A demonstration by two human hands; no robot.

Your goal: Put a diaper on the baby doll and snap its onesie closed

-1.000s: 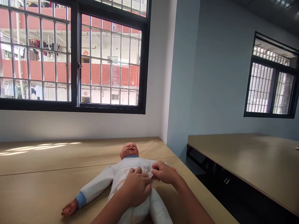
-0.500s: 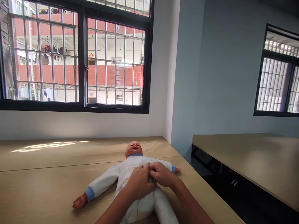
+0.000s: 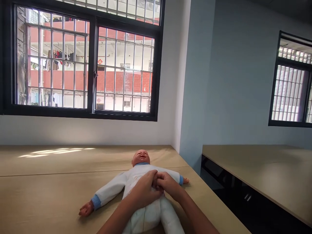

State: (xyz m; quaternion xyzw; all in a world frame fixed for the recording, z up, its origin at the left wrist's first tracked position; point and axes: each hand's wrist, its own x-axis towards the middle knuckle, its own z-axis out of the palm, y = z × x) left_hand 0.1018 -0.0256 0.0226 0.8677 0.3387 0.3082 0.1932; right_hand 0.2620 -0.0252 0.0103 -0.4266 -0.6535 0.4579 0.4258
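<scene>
A baby doll (image 3: 140, 157) lies on its back with its head away from me and its arms spread. It wears a white top (image 3: 113, 188) with blue collar and cuffs, and white trousers (image 3: 146, 218). Over the doll's belly, my left hand (image 3: 148, 188) is closed, with its fingers bent at the front of the top. My right hand (image 3: 170, 186) meets it from the right, also closed, its fingers curled in at the same spot. Both seem to pinch the top's cloth there; the fingertips and the exact bit of cloth are mostly hidden.
The doll rests on a light wooden table (image 3: 44, 195), near its right edge. Across a dark gap stands a second table (image 3: 255, 169). Behind are a barred window (image 3: 92, 74) and a blue-grey wall (image 3: 239, 81). Sunlight streaks the table at far left.
The camera view has shifted slightly, so the room sits a little further right and lower. My hands stay together at the doll's top, with only small finger movement.
</scene>
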